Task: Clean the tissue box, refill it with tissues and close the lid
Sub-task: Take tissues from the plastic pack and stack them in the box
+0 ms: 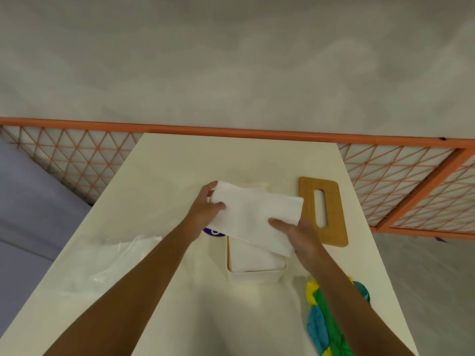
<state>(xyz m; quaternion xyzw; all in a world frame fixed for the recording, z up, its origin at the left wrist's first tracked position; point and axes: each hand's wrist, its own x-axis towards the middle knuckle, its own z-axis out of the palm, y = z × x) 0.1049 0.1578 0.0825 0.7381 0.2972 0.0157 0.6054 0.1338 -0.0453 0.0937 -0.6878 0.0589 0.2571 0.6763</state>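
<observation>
Both hands (205, 209) (295, 235) pinch tissue stack (254, 217) ends, skewed over box (253, 274); square it, lower flat; lid (323, 209) right.

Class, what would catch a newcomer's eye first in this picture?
The left hand and right hand hold a white tissue stack mid-table, tilted over the open white box. The wooden lid lies right of the box, off it. A bright multicoloured cloth lies at the near right.
</observation>
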